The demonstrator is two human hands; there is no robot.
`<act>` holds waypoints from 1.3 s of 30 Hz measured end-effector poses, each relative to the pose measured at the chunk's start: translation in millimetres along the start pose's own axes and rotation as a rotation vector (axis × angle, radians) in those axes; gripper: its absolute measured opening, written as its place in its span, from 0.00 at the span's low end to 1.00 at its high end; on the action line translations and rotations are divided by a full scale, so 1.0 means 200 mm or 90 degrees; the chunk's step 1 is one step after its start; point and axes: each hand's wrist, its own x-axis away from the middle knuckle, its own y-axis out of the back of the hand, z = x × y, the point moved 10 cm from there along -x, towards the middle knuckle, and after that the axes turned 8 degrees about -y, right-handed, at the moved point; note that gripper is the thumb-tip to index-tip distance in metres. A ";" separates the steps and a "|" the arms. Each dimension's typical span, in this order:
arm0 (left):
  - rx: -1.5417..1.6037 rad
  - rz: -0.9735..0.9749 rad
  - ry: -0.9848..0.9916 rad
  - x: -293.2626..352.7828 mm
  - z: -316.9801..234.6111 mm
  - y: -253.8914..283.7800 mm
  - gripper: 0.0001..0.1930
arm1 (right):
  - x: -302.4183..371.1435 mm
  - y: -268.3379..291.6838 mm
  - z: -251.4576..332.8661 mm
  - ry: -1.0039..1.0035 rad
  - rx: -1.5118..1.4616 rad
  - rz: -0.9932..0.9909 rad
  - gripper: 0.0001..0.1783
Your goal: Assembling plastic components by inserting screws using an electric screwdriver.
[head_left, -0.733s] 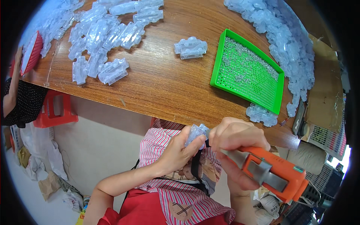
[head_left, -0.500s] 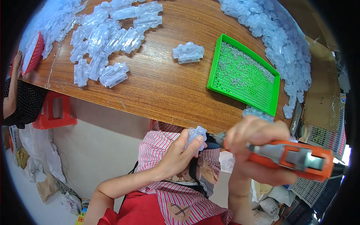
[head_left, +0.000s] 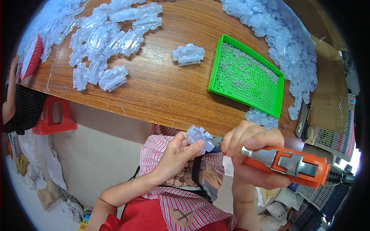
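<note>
My left hand [head_left: 178, 156] pinches a clear plastic housing [head_left: 200, 139] between thumb and fingers, just off the table's front edge above my lap. In my right hand [head_left: 252, 144] lies an orange electric screwdriver [head_left: 296, 165] with a metal lever and a black cord. Its tip points left and comes up against the right side of the housing; whether a screw sits there is hidden. Ahead, a green perforated tray [head_left: 246, 102] holds many small silver screws [head_left: 243, 65]. A similar clear housing [head_left: 188, 54] lies by itself left of the tray.
Clear housings [head_left: 96, 42] lie grouped at the table's left. Heaped clear parts [head_left: 291, 57] line its right side, and several more [head_left: 262, 118] sit under the tray's near edge. Far left are a red basket [head_left: 32, 57], a red stool [head_left: 56, 115] and another person's arm [head_left: 11, 88].
The screwdriver has moved left, bringing its tip to the housing. My left hand has turned the housing slightly. The whole view has shifted a little.
</note>
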 end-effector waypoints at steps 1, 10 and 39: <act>-0.008 -0.002 -0.025 -0.01 -0.01 0.00 0.14 | -0.01 -0.01 -0.01 0.008 0.004 0.015 0.12; 0.010 0.001 -0.047 -0.01 0.00 0.00 0.13 | -0.01 -0.02 -0.08 0.002 0.085 0.027 0.44; -0.051 -0.127 -0.056 0.01 -0.04 0.10 0.19 | -0.02 0.00 0.00 0.043 0.093 0.011 0.45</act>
